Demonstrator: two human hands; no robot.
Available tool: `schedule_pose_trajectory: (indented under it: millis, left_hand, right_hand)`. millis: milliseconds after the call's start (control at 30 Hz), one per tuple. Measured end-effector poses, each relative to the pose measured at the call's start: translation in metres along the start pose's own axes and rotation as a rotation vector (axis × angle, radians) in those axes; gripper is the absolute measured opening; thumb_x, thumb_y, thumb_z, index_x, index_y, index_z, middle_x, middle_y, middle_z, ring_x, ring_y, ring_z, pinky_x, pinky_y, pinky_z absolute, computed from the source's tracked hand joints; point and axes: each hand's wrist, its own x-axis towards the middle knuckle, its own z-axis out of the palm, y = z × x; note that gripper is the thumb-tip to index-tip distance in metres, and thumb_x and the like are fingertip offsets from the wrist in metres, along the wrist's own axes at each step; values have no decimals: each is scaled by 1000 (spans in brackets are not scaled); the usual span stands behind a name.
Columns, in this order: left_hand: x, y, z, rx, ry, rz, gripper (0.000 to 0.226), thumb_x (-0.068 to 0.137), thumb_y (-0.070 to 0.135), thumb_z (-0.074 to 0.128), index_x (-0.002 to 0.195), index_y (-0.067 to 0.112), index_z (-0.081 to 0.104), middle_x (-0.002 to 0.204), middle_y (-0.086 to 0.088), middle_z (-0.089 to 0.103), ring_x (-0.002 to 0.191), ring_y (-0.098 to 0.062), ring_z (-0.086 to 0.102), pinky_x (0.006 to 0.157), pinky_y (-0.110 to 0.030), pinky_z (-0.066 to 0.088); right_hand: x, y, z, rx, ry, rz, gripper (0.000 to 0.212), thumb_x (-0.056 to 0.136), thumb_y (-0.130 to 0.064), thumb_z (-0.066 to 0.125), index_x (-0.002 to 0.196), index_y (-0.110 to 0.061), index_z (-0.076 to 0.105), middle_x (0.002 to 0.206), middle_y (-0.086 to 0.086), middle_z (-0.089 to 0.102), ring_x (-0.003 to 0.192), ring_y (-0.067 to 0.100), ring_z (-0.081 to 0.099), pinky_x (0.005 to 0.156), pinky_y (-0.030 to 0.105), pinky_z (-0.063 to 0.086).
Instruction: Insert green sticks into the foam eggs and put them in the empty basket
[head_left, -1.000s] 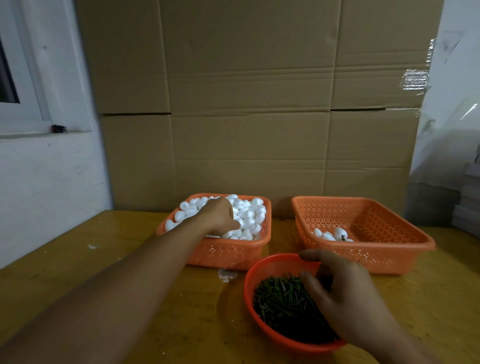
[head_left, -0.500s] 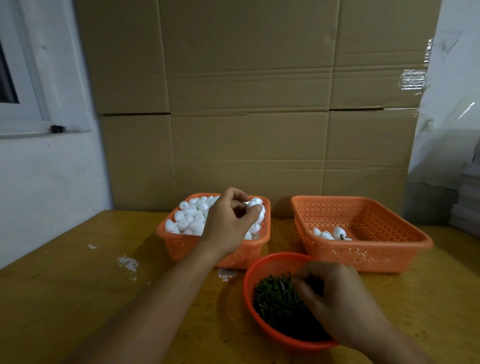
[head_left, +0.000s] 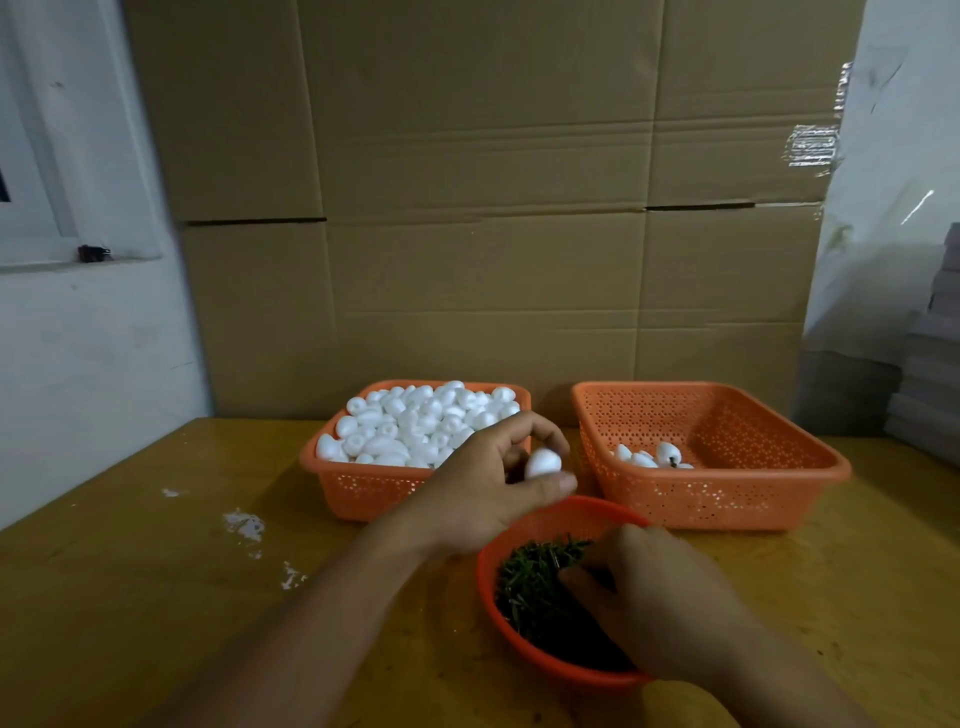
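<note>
We can't see the right hand fingertips, buried in the green sticks; any pinch is hidden. Left hand covers the full basket near corner. Finished eggs too small for us to count; both forearms cut off at bottom edge

Left hand: forearm extended forward, fingers and thumb curled, pinching a foam egg above the far rim of the red bowl. Right hand: palm down inside that bowl, fingers bent into its contents.
</note>
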Motion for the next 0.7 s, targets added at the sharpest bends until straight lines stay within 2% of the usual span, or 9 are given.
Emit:
schedule_pose_trajectory:
  millis: [67, 133, 233, 300, 367, 467, 567, 700]
  left_hand:
    - [-1, 1, 0, 11, -58, 6, 27, 91, 13, 73, 109, 30, 63, 75, 17, 58, 72, -4, 56, 70, -19, 47]
    - [-2, 3, 2, 27, -82, 12, 29, 93, 10, 70, 114, 30, 65, 76, 21, 60, 77, -3, 58, 75, -20, 48]
    - [-3, 6, 4, 2, -65, 26, 24, 96, 13, 68, 116, 26, 69, 80, 19, 64, 79, -2, 61, 76, -19, 48]
    - [-2, 7, 5, -32, -39, 41, 20, 98, 13, 65, 115, 21, 70, 77, 14, 65, 70, 0, 59, 68, -14, 47]
    - [-2, 9, 6, -98, -15, 52, 16, 100, 10, 61, 113, 13, 69, 64, 10, 59, 55, 0, 52, 54, -12, 41]
    - [-1, 13, 9, -283, 21, 44, 10, 98, 12, 59, 106, 9, 64, 58, -5, 48, 43, -3, 43, 42, -12, 33]
    - [1, 14, 9, -443, 68, 9, 10, 86, 23, 60, 89, 13, 60, 56, -6, 46, 46, -11, 37, 42, -20, 29]
    - [4, 11, 7, -644, 53, -77, 22, 89, 32, 59, 76, 15, 62, 56, -5, 41, 48, -15, 29, 46, -25, 26]
  right_hand:
    - [1, -2, 3, -41, -43, -6, 39, 90, -62, 55, 86, -24, 64, 79, -8, 62, 74, 14, 61, 69, 33, 54]
    - [3, -5, 5, -35, -97, -20, 41, 85, -65, 59, 98, -27, 66, 89, -9, 67, 83, 14, 65, 75, 35, 57]
    - [8, -10, 9, -37, -120, -35, 40, 84, -62, 63, 99, -25, 67, 85, -8, 63, 81, 15, 63, 71, 31, 53]
    - [10, -11, 11, -49, -114, -39, 36, 86, -58, 64, 97, -24, 67, 79, -7, 55, 77, 16, 58, 66, 30, 47]
    - [11, -12, 11, -49, -93, -41, 30, 87, -52, 65, 97, -24, 69, 79, -8, 55, 77, 17, 58, 65, 29, 47]
    - [11, -12, 9, 2, -84, -28, 22, 88, -40, 68, 104, -25, 73, 95, -4, 67, 87, 18, 65, 75, 34, 55]
    - [10, -10, 9, 38, -93, -33, 19, 89, -32, 68, 104, -24, 76, 100, -1, 71, 91, 20, 67, 81, 37, 57]
    - [7, -5, 9, 63, -12, -53, 17, 91, -34, 63, 99, -25, 74, 97, -3, 71, 90, 19, 66, 80, 35, 55]
